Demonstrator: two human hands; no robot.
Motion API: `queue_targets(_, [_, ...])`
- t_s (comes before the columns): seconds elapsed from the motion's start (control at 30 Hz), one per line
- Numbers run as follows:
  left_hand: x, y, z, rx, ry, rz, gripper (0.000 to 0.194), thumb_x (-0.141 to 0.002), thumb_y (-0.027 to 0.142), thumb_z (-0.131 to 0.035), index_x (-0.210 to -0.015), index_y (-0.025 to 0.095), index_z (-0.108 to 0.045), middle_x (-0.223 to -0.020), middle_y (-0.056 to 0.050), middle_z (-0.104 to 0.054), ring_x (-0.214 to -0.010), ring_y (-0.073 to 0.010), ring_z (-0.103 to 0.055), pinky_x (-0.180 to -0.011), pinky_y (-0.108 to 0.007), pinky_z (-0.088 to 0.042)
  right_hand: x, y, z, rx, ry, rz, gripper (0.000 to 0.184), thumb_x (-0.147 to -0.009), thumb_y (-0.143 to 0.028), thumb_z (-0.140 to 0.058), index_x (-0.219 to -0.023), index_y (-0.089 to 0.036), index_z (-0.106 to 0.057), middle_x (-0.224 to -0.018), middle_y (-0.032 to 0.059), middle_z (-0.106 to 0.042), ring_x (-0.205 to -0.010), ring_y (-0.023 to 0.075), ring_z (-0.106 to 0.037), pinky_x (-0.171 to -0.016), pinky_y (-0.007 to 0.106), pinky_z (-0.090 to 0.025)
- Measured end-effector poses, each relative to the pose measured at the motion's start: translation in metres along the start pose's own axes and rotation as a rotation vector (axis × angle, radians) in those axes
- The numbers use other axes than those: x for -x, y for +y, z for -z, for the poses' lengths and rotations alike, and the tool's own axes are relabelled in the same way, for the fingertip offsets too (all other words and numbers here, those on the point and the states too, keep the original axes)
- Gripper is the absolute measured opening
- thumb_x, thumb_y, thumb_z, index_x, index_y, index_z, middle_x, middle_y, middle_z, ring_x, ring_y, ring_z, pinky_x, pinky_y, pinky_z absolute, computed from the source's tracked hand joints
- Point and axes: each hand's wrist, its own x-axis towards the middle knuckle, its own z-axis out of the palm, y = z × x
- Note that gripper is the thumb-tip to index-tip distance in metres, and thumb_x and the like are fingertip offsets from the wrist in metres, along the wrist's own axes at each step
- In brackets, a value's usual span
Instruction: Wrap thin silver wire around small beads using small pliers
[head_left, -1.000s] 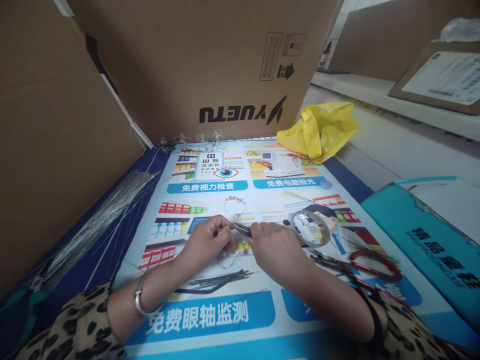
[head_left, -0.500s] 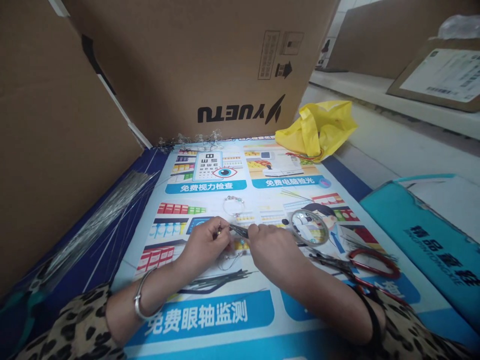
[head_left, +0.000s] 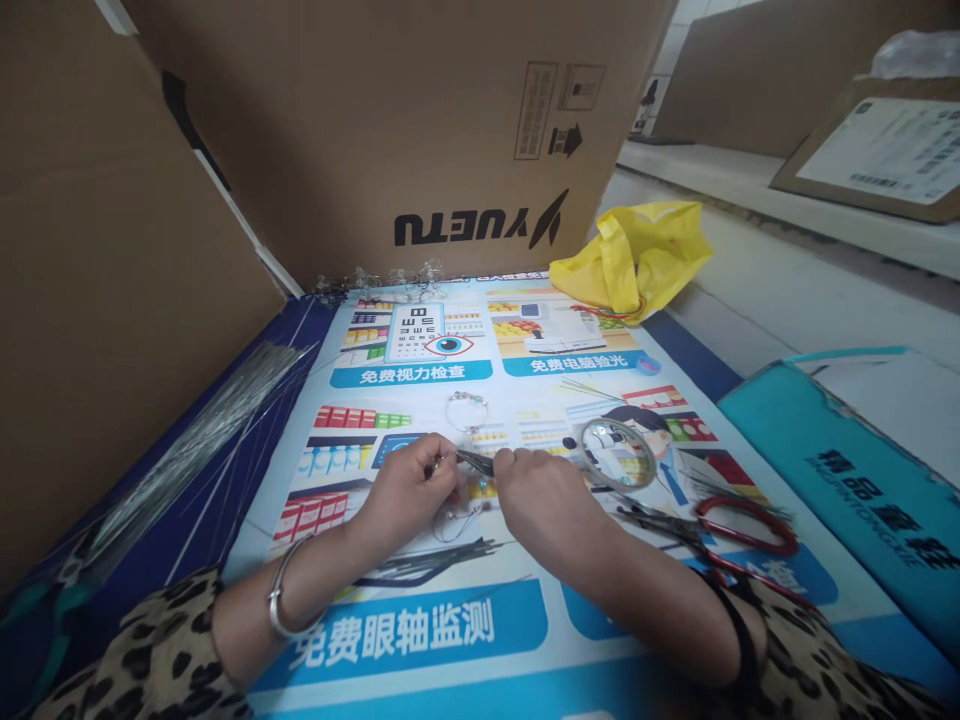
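My right hand [head_left: 544, 500] is wrapped round a pair of thin-nosed pliers [head_left: 477, 462], whose jaws point left. The tips meet the fingers of my left hand [head_left: 416, 480], which is closed in a pinch on a small beaded piece, mostly hidden by the fingers. Small blue-green beads [head_left: 483, 483] show between the hands, and a thin wire loop [head_left: 469, 522] is just below them; whether these join the pinched piece I cannot tell. A beaded bracelet [head_left: 466, 410] lies on the printed sheet [head_left: 517, 655] beyond my hands.
Right of my hand are a clear ring-shaped roll [head_left: 619, 453] and red-handled scissors [head_left: 750, 525]. Cut wires [head_left: 442, 560] lie in front, a long wire bundle [head_left: 202, 440] at left near green-handled pliers [head_left: 71, 590]. A yellow bag [head_left: 637, 260], teal box [head_left: 847, 470] and cardboard [head_left: 405, 120] border the sheet.
Both hands stay in nearly the same place. The pliers' jaws and the left fingertips have shifted very slightly.
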Motion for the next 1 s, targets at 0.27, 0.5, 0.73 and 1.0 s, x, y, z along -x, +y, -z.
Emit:
queue_targets(0.27, [0.000, 0.001, 0.001, -0.009, -0.008, -0.006, 0.012, -0.077, 0.020, -0.043, -0.066, 0.019, -0.047, -0.051, 0.004, -0.059, -0.049, -0.0100, -0.051, -0.054, -0.022, -0.039, 0.000, -0.001, 0.002, -0.022, -0.008, 0.006, 0.019, -0.074, -0.002, -0.038, -0.083, -0.013, -0.051, -0.068, 0.0104, -0.061, -0.061, 0.0214, -0.061, -0.049, 0.026, -0.039])
queue_targets(0.5, [-0.001, -0.001, 0.000, 0.004, -0.003, -0.011, 0.012, -0.077, 0.022, -0.044, -0.067, 0.019, -0.048, -0.050, 0.004, -0.059, -0.048, -0.0100, -0.051, -0.052, -0.022, -0.039, 0.000, -0.001, 0.003, -0.022, -0.025, 0.013, 0.018, -0.074, -0.002, -0.039, -0.084, -0.013, -0.050, -0.068, 0.0108, -0.060, -0.061, 0.0219, -0.061, -0.049, 0.027, -0.038])
queue_targets(0.73, [0.000, -0.002, 0.000, 0.046, -0.026, 0.012, 0.011, -0.078, 0.023, -0.044, -0.068, 0.019, -0.048, -0.050, 0.004, -0.058, -0.047, -0.0093, -0.051, -0.051, -0.021, -0.040, 0.000, -0.001, -0.002, -0.038, -0.004, 0.006, 0.017, -0.075, -0.003, -0.040, -0.084, -0.013, -0.051, -0.068, 0.0103, -0.061, -0.061, 0.0211, -0.061, -0.050, 0.026, -0.039])
queue_targets(1.0, [-0.011, 0.003, 0.014, 0.428, -0.217, 0.209, 0.012, -0.076, 0.028, -0.052, -0.073, 0.016, -0.050, -0.061, 0.001, -0.061, -0.049, -0.0092, -0.056, -0.053, -0.023, -0.044, 0.000, 0.016, -0.005, -0.232, 0.069, -0.007, 0.021, -0.089, -0.034, -0.038, -0.083, -0.018, -0.051, -0.071, 0.0047, -0.064, -0.063, 0.0218, -0.062, -0.051, 0.028, -0.042])
